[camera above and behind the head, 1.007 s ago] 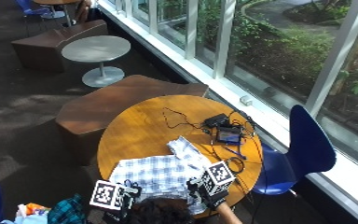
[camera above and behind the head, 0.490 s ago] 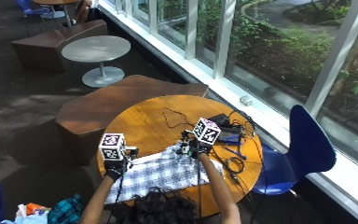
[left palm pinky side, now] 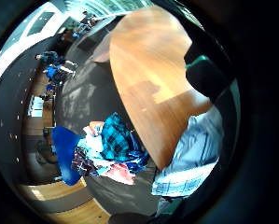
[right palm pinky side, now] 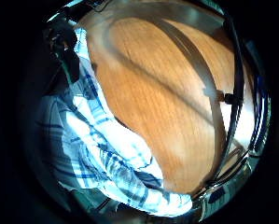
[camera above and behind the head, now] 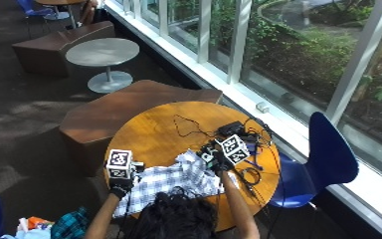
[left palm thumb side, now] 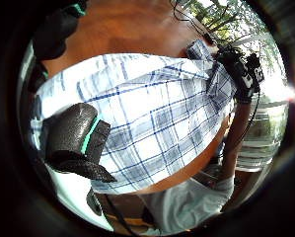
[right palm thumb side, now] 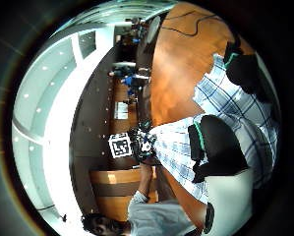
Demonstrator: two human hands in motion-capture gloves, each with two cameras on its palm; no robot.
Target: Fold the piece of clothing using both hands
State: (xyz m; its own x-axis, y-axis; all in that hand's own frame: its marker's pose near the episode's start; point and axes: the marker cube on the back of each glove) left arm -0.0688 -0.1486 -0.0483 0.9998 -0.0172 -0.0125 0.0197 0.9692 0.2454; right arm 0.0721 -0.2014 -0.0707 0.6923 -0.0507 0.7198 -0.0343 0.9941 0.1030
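A person's left hand (camera above and behind the head: 119, 188) and right hand (camera above and behind the head: 216, 163) each pinch an edge of a blue-and-white plaid shirt (camera above and behind the head: 168, 180) lying at the round wooden table's (camera above and behind the head: 152, 130) near rim. Lifted unevenly, the cloth could likely slide off the edge or snag the cables (camera above and behind the head: 247, 175) beside the right hand; open wood lies beyond.

The near edge of the shirt (camera above and behind the head: 171, 180) is hidden behind the person's head (camera above and behind the head: 174, 219). Both hands' fingers are covered from above, so their hold on the shirt cannot be told. Beside the shirt, the cables (camera above and behind the head: 244, 144) are too small to be told apart.
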